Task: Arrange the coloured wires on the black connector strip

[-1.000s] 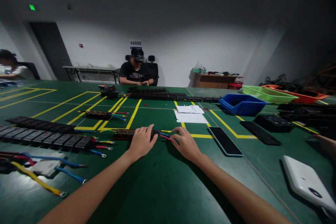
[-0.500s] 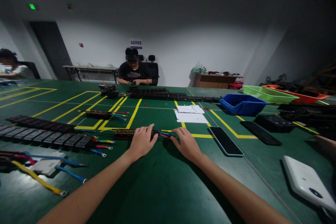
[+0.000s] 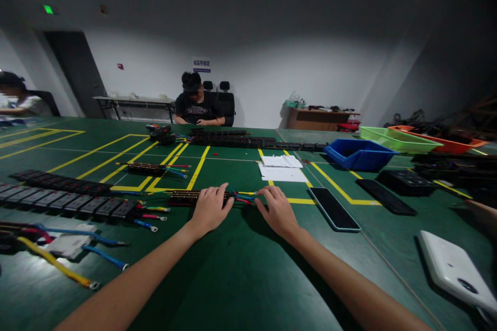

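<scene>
Right hand (image 3: 276,211) shifted slightly rightward, thumb and forefinger slightly parted beside multicoloured insulated wires (image 3: 243,198), contact unclear, left hand (image 3: 210,209) partly curled over long black copper-striped strip (image 3: 181,197), frame centre.

my right hand (image 3: 277,212) drawn slightly rightward along the coloured wires (image 3: 238,196), my fingertips (image 3: 261,192) now by their outer ends, more of the red lead (image 3: 244,200) bared, the co-worker (image 3: 199,107) across the table (image 3: 240,274) bent lower, head (image 3: 191,81) bowed and shifted to my left
</scene>
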Demonstrator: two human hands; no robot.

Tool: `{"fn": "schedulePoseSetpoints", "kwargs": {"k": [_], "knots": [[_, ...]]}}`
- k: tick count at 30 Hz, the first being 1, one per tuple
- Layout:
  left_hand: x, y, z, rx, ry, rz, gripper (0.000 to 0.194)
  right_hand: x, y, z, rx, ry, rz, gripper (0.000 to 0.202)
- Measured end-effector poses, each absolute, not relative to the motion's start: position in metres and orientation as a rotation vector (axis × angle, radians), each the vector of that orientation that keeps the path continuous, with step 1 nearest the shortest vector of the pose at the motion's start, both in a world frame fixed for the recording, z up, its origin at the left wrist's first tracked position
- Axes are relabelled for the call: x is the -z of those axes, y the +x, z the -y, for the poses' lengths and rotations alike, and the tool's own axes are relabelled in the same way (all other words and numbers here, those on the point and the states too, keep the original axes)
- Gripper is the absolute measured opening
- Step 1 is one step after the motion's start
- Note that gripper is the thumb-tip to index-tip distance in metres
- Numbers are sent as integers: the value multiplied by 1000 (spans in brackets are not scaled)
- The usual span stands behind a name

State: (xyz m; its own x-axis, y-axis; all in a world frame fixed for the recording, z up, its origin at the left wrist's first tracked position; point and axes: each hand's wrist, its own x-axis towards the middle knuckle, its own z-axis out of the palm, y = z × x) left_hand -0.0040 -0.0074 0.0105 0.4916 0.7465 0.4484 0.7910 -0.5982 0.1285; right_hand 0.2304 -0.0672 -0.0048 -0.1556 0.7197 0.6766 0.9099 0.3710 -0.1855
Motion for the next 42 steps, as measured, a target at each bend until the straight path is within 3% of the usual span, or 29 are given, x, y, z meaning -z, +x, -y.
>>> {"fn": "schedulePoseSetpoints", "kwargs": {"k": [42], "knots": [[-10,-4,7,732,-2639,1365,55,4,231,68,265,-1335,1941,12]]}}
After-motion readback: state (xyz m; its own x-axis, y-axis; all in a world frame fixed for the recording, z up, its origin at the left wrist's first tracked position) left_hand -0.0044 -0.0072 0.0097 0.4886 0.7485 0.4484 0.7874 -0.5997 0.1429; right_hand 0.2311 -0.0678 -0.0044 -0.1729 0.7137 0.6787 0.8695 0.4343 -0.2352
